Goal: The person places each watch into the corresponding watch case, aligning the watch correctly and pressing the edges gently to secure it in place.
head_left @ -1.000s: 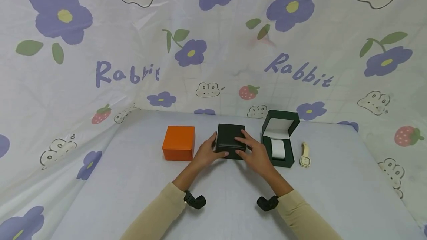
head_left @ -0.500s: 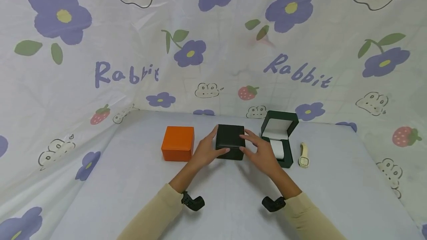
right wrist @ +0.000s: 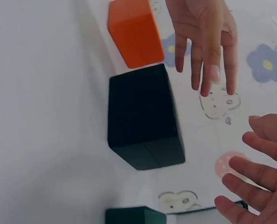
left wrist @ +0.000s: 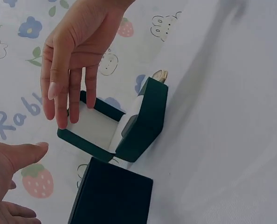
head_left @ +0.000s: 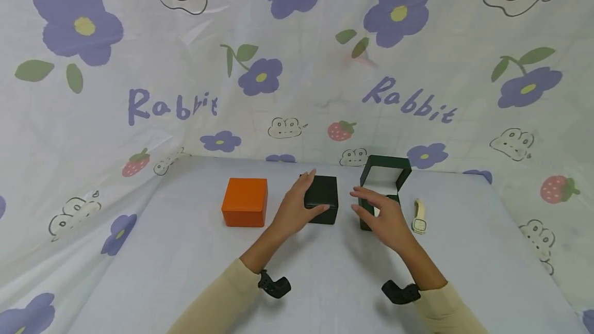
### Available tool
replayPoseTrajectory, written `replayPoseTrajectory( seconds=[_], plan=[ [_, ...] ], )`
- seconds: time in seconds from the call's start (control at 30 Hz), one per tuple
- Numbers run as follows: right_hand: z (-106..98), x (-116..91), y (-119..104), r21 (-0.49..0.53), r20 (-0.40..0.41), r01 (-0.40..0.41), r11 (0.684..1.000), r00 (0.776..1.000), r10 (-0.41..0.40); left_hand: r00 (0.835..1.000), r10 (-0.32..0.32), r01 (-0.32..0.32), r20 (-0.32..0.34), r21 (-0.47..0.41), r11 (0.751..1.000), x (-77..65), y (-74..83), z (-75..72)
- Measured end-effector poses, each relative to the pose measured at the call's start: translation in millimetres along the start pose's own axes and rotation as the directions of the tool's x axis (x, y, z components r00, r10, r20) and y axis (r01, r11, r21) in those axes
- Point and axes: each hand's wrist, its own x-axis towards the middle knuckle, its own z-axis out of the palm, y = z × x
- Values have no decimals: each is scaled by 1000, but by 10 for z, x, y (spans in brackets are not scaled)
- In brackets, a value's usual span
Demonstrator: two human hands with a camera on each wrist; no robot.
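Note:
A closed black box stands mid-table. My left hand hovers over its left side, thumb and fingers spread, and the right wrist view shows a gap between this hand and the box. To the right, my right hand is held in front of a dark green watch box, partly covering it; its fingers are extended and hold nothing. The green box's lid is raised, and a white cushion sits inside. Beside it lies a gold-coloured watch.
A closed orange box stands left of the black one. White cloth covers the table, and a patterned curtain rises behind the boxes. Each wrist carries a black camera mount.
My right hand has come off the black box and moved right, in front of the green box. My left hand has lifted from gripping the black box to above it.

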Motion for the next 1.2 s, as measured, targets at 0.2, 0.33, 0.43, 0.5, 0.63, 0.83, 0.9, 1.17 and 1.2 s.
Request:
replayPoseTrajectory(
  seconds=[0.2,0.33,0.43,0.5,0.63,0.83,0.9,1.17,1.2],
  plan=[
    [-149,-98,9,11,-18,-12,1000,1000,12,999,42,-42,25,19,999,46,93,106],
    [-257,-155,14,4,-16,-50,999,999,50,995,81,-83,53,37,996,94,162,184],
    [-334,-198,30,-7,-14,-71,997,997,71,993,90,-93,71,46,995,128,206,233],
    [-387,-233,36,-15,-22,-77,997,997,76,993,86,-91,85,51,995,146,227,254],
    [-476,-288,73,-32,-54,-72,997,996,71,991,87,-93,101,49,994,174,248,266],
    [-604,-365,114,-45,-82,-92,995,993,88,986,127,-133,107,53,990,228,260,261],
    [-645,-389,125,-49,-92,-103,994,991,98,984,136,-142,113,51,989,244,266,272],
    [-808,-443,204,-70,-157,-134,988,980,122,978,143,-160,149,108,981,307,313,376],
    [-827,-450,212,-76,-165,-149,986,977,135,978,141,-159,154,113,981,316,311,393]
  ],
)
